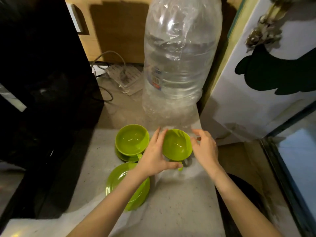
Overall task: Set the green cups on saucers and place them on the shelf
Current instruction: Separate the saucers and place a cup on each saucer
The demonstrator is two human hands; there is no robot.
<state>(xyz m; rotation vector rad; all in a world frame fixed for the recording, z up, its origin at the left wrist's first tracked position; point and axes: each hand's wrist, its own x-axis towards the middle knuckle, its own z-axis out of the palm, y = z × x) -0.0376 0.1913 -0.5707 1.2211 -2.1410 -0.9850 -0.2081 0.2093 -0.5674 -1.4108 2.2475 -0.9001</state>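
My left hand [154,157] gripped the near green cup [177,145] by its left side and handle; my right hand [206,148] hovered open-fingered by its right rim. Left of it, a second cup [131,139] sat on a saucer [124,156], a bare saucer [119,177] nearer me, the wrapped water bottle [179,57] standing behind.

Glossy green plastic cups [177,145]

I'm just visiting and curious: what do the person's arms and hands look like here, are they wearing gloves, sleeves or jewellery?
Both are bare. The left hand and right hand have no gloves, and no rings or watch show. Both forearms are uncovered to the bottom edge of the view, so no sleeves are visible.
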